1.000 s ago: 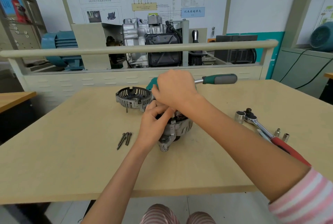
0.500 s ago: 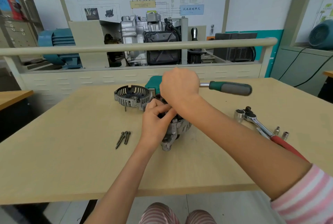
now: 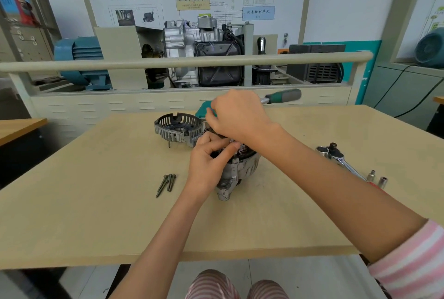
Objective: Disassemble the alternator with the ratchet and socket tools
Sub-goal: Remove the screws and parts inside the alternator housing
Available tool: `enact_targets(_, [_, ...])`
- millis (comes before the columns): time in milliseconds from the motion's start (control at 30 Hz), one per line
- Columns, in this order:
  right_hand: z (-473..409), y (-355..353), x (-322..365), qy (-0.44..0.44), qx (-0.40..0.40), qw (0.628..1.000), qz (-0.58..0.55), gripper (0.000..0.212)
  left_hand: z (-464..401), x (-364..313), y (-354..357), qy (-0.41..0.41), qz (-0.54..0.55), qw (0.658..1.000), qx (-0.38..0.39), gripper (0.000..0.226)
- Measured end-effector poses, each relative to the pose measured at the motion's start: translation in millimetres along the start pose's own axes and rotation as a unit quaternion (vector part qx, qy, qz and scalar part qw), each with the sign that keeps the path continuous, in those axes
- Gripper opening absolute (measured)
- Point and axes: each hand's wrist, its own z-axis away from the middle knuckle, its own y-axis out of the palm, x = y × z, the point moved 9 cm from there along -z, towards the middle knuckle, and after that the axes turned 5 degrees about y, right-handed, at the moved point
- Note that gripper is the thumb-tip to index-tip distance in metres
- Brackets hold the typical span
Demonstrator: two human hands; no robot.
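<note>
Right hand [image 3: 237, 116] curls over head of green ratchet [image 3: 283, 96]; handle's long axis runs away from the grip, up-right. Alternator [image 3: 236, 171] sits directly under that grip, on table [image 3: 96, 202]. Left hand [image 3: 206, 161] nearer the body, fingers wrapped on its top edge, bracing. Removed end cover [image 3: 179, 128] just left of the grips; bolts [image 3: 167, 183] below-left, red ratchet [image 3: 341, 158] well right.
</note>
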Motion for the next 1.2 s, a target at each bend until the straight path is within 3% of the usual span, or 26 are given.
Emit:
enact_targets(133, [4.5, 1.9, -17.5, 0.124, 0.005, 0.991, 0.047, 0.039, -0.7, 1.3, 2.1, -0.006, -0.018, 1.0, -0.004, 0.023])
enact_targets(400, [3.1, -4.4, 0.4, 0.002, -0.021, 1.0, 0.0, 0.036, 2.3, -1.9, 2.4, -0.017, -0.01, 1.0, 0.02, 0.024])
enact_targets(567, [3.5, -2.3, -4.3, -0.012, -0.006, 0.998, -0.057, 0.033, 0.5, -2.7, 2.3, -0.003, -0.004, 1.0, 0.031, 0.012])
enact_targets(733, [1.2, 5.8, -18.3, 0.126, 0.017, 0.991, 0.042, 0.037, -1.5, 3.4, 1.1, -0.009, -0.008, 1.0, 0.0, 0.023])
enact_targets(800, [-0.3, 6.6, -15.8, 0.14, 0.026, 0.989, 0.051, 0.04, -0.8, 4.4, 0.9, -0.008, -0.012, 1.0, -0.002, 0.028])
enact_targets(1033, [-0.7, -1.6, 1.0, 0.043, -0.01, 0.998, 0.037, 0.042, 0.5, 1.9, 0.4, -0.015, 0.004, 1.0, 0.023, 0.029])
enact_targets(1200, [1.1, -2.1, -2.6, -0.001, -0.001, 1.0, -0.02, 0.028, -0.3, -2.6, 1.7, 0.009, -0.006, 1.0, 0.028, 0.02])
